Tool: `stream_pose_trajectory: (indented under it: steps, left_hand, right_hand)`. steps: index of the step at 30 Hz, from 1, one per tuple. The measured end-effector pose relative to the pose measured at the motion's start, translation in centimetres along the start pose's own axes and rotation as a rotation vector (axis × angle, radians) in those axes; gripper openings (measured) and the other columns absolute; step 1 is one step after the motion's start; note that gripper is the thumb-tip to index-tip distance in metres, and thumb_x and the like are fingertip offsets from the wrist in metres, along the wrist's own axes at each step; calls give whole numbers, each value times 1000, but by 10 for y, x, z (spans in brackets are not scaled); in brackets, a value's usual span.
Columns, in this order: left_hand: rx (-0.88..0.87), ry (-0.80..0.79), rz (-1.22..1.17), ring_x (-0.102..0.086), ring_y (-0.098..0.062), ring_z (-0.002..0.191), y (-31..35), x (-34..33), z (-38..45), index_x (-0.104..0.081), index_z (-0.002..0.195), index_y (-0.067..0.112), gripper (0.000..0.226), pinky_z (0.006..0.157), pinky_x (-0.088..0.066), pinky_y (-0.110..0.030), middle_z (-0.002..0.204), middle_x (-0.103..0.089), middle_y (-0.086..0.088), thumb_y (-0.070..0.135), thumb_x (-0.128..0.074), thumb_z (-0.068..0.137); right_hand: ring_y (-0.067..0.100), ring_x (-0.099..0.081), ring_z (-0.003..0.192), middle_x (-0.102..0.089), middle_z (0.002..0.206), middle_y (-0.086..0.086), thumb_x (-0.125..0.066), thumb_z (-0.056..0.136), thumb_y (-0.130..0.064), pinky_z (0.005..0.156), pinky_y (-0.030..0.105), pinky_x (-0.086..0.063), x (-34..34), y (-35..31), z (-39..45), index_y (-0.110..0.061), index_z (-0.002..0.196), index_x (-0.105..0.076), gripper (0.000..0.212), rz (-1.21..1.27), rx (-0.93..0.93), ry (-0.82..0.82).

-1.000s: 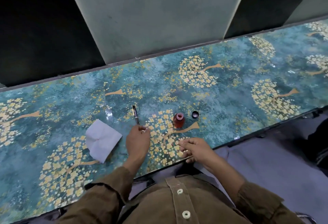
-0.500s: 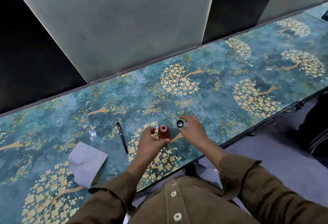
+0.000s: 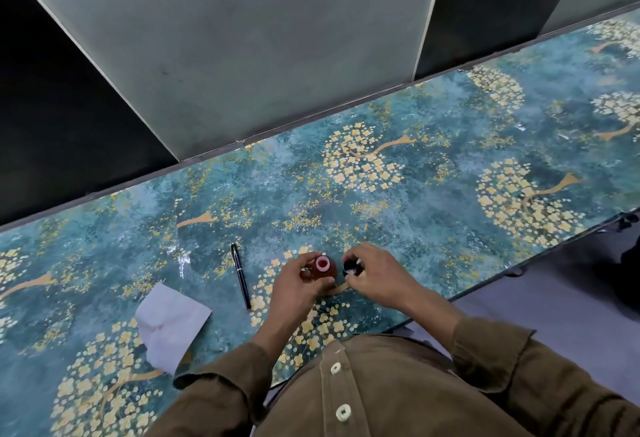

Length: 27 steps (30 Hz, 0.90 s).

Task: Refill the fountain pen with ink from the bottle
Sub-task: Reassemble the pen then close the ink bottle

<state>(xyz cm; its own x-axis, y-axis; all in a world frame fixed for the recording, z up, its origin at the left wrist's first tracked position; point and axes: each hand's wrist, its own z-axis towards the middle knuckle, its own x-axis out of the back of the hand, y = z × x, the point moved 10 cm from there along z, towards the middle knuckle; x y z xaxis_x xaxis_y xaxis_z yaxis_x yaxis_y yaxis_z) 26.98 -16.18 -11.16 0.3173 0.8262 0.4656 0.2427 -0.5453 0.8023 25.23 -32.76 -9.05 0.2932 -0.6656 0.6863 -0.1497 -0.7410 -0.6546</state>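
- Head view: left hand (image 3: 294,284) grips the open ink bottle (image 3: 322,267), upright on the table (image 3: 450,173); right hand (image 3: 374,275) pinches its black cap (image 3: 351,267) just right of it.
- The capped fountain pen (image 3: 240,275) lies to the left; the step looks like recapping, which calls for seating the cap squarely.

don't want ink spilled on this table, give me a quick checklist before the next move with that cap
1. ink bottle upright on the table: ok
2. left hand steadying the bottle: ok
3. cap in the right hand: ok
4. bottle mouth covered: not ok, open
5. fountain pen lying clear of both hands: ok
6. tissue near for drips: ok
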Motion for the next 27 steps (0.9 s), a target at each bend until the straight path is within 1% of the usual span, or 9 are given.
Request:
stream_pose_trajectory:
  steps: [2, 5, 10, 14, 18, 19, 21, 23, 27]
  left_hand:
    - [9, 0, -12, -64, 3, 87, -2, 0, 1, -69, 118, 26, 53, 70, -45, -11, 107, -71, 7, 19, -87, 69]
    - [18, -2, -30, -64, 6, 86, -3, 0, 2, -69, 116, 28, 51, 68, -45, -10, 102, -71, 11, 17, -87, 69]
    - [29, 8, -44, -69, -2, 90, -8, -1, 4, -71, 112, 33, 49, 77, -52, -22, 104, -72, 12, 25, -87, 66]
    - [41, 0, -67, -69, -2, 89, -9, -2, 5, -70, 110, 33, 47, 71, -49, -11, 103, -72, 10, 21, -87, 68]
    - [47, 1, -94, -71, -6, 89, -13, -2, 6, -69, 107, 35, 47, 72, -53, -11, 103, -73, 4, 13, -85, 69]
    - [56, 0, -106, -71, -8, 90, -15, -2, 7, -70, 108, 33, 47, 74, -55, -14, 103, -73, 3, 13, -85, 69]
    - [66, -10, -134, -73, -13, 91, -16, -3, 7, -71, 110, 29, 47, 77, -61, -25, 104, -74, 0, 14, -86, 68]
    - [71, -16, -144, -73, -14, 92, -17, -4, 7, -71, 109, 30, 48, 78, -63, -33, 105, -74, 0, 17, -86, 66]
    - [56, -9, -132, -73, -13, 91, -12, -1, 5, -67, 99, 42, 43, 71, -61, -22, 105, -73, -1, 15, -84, 70]
  right_hand:
    - [16, -59, 96, -61, 105, -2, -64, 85, -22, 86, 30, -50, 2, -9, 3, -18, 115, -68, 31, -6, 43, -5]
    - [18, -58, 91, -58, 99, 1, -65, 86, -25, 83, 33, -51, 1, -23, 8, -21, 118, -70, 33, -19, 111, -45]
    - [18, -60, 95, -63, 107, 2, -70, 84, -19, 86, 31, -52, 4, -38, 13, -15, 121, -64, 38, 4, 180, -68]
    - [17, -62, 91, -65, 104, 0, -71, 83, -18, 80, 31, -53, 4, -41, 16, -20, 115, -58, 35, 31, 196, -81]
    - [15, -61, 90, -65, 99, -4, -71, 82, -22, 82, 39, -54, 5, -48, 20, -22, 107, -62, 27, -21, 237, -76]
    - [16, -62, 91, -66, 101, -4, -71, 82, -24, 83, 40, -54, 5, -50, 20, -22, 108, -64, 27, -43, 249, -76]
    - [17, -62, 93, -65, 105, -3, -70, 84, -26, 83, 39, -54, 4, -56, 23, -22, 113, -67, 30, -88, 271, -84]
    - [17, -60, 91, -62, 104, -4, -68, 86, -27, 81, 39, -54, 3, -63, 25, -23, 116, -68, 30, -130, 295, -109]
    - [17, -55, 85, -57, 100, -2, -66, 88, -30, 74, 38, -50, 1, -72, 28, -24, 117, -69, 29, -235, 340, -148]
